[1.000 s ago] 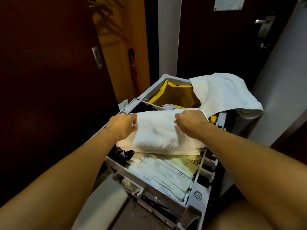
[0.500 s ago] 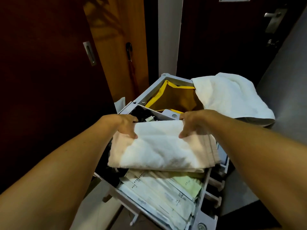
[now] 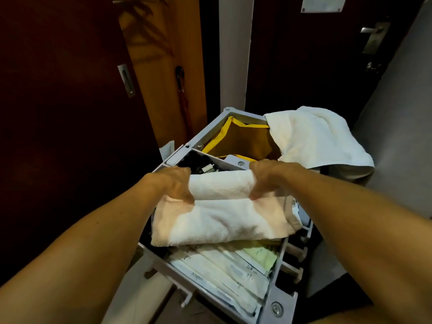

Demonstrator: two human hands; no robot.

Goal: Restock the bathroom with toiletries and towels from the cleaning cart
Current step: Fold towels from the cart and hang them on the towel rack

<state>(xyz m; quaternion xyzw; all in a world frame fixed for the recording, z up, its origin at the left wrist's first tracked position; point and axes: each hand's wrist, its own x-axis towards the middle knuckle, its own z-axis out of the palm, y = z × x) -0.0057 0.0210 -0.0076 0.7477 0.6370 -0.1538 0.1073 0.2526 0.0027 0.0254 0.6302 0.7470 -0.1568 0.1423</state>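
A folded white towel (image 3: 222,216) lies over the top tray of the grey cleaning cart (image 3: 278,302). My left hand (image 3: 174,182) grips the towel's far left end, fingers curled over its rolled edge. At the far right end my right hand (image 3: 266,177) grips the same rolled edge. Under the towel, several flat wrapped toiletry packets (image 3: 224,267) fill the tray's near part. A second white towel (image 3: 315,136) hangs over the cart's far right corner.
A yellow-rimmed bag (image 3: 243,139) sits open at the cart's far end, and a small bin of dark items (image 3: 201,163) is just behind the towel. Dark doors stand to the left and ahead. An umbrella (image 3: 181,90) leans on the wooden panel. A grey wall runs along the right.
Both hands have drawn the towel's far edge toward me and rolled it over. The towel now spreads wider across the tray, and the view has shifted slightly.
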